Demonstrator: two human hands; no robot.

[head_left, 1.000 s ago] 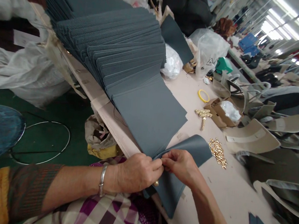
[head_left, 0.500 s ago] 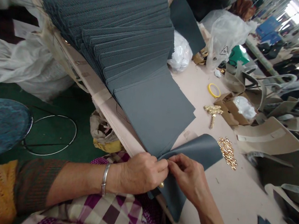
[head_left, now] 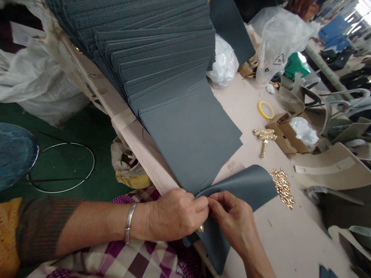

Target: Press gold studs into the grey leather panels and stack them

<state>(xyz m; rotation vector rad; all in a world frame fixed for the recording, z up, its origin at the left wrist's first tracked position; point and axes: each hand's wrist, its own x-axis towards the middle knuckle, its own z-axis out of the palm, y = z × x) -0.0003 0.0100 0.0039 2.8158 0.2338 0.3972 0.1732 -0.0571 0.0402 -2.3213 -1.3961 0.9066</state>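
A dark grey-blue leather panel lies bent over at the table's near edge, its lower part hanging toward my lap. My left hand is closed on the panel's edge, with a small gold piece showing below its fingers. Thumb and fingertips of my right hand pinch the same edge, touching the left fingertips; any small part between them is hidden. Just beyond my hands, a fanned stack of matching panels stretches away to the upper left. Small gold metal fittings lie in a pile right of the bent panel.
On the table are a gold chain bundle, a yellow tape roll, a cardboard box and a wrapped white bundle. Beige curved pieces crowd the right side. A blue round stool stands at left.
Both hands keep their pinch on the panel edge with barely any movement. The view has shifted very slightly.
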